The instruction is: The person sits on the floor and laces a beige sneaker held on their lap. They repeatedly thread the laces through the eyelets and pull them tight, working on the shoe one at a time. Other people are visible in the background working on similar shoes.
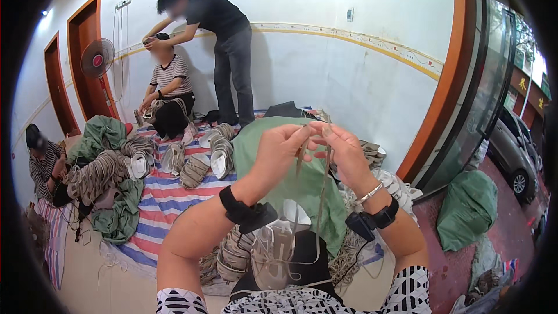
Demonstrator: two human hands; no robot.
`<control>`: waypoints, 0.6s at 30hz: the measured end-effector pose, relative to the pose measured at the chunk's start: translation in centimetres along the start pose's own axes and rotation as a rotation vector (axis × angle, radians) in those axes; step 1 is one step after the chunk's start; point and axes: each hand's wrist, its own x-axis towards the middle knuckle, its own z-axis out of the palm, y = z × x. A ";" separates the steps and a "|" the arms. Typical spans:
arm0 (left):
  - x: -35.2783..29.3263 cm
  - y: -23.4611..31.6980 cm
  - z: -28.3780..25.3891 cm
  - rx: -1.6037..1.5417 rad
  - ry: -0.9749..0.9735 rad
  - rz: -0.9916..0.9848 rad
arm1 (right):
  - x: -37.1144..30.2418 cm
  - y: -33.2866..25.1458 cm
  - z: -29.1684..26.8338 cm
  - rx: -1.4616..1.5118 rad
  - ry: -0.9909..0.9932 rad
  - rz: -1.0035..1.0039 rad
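Lacing step, viewed from the head camera. A beige shoelace point(321, 197) is held up before the wearer, pinched at its upper ends between the fingertips of both hands. The left hand point(278, 150) is clenched on the lace at about 11 o'clock of the picture centre; the right hand point(347, 152) is clenched on it just beside, at about 1 o'clock, the two sets of fingertips nearly touching. From the pinch the two strands hang down to a pale grey shoe point(273, 256) resting on the lap at 6 o'clock, where the lace is already threaded through the eyelets. Black wrist devices are worn on both forearms.

The step in hand is judged to be the drawing-up and evening of the lace ends above the shoe. The next move would call for steady tension on both strands and a clean crossing of the ends without slackening the lower rows.

Finished shoes point(192, 163) are laid on a striped sheet point(165, 197) at 9 to 10 o'clock, beside green cloth point(302, 180). Three other persons are occupied near the far wall.
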 end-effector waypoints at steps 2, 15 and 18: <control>-0.1 0.2 0.4 0.027 0.007 -0.017 | 0.1 0.2 0.4 0.072 -0.012 -0.004; -0.6 0.1 0.6 0.227 0.092 0.054 | 1.6 0.6 1.8 0.187 -0.102 0.097; 0.0 -0.5 0.5 0.299 0.104 0.063 | 2.9 0.6 1.3 0.181 -0.085 -0.002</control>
